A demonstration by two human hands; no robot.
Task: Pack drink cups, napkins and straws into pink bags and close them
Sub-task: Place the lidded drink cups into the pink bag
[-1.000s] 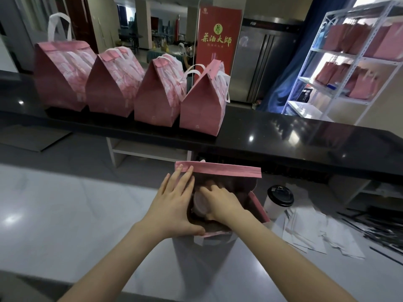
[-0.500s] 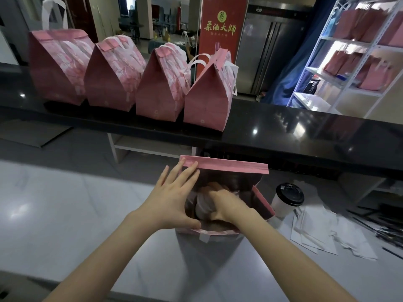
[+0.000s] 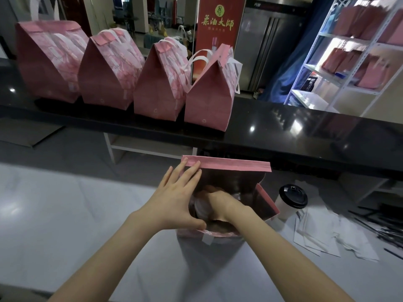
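Note:
An open pink bag (image 3: 226, 165) stands on the white counter in front of me. My left hand (image 3: 174, 201) lies flat against the bag's left wall, fingers straight, thumb at the near rim. My right hand (image 3: 220, 201) reaches down inside the bag, its fingers curled over a drink cup (image 3: 198, 209) with a pale lid; most of that cup is hidden. Another white cup with a black lid (image 3: 292, 199) stands just right of the bag. White napkins (image 3: 322, 232) lie spread beside it, and dark straws (image 3: 383, 225) lie at the far right.
Several closed pink bags (image 3: 157, 83) stand in a row on the raised black counter (image 3: 305, 131) behind the open bag. A white shelf rack (image 3: 349, 62) at the back right holds more pink bags. A red banner stands behind the counter.
My right hand has sunk a little deeper into the bag with the cup. My left hand stays against the bag's left side. The view has shifted closer.

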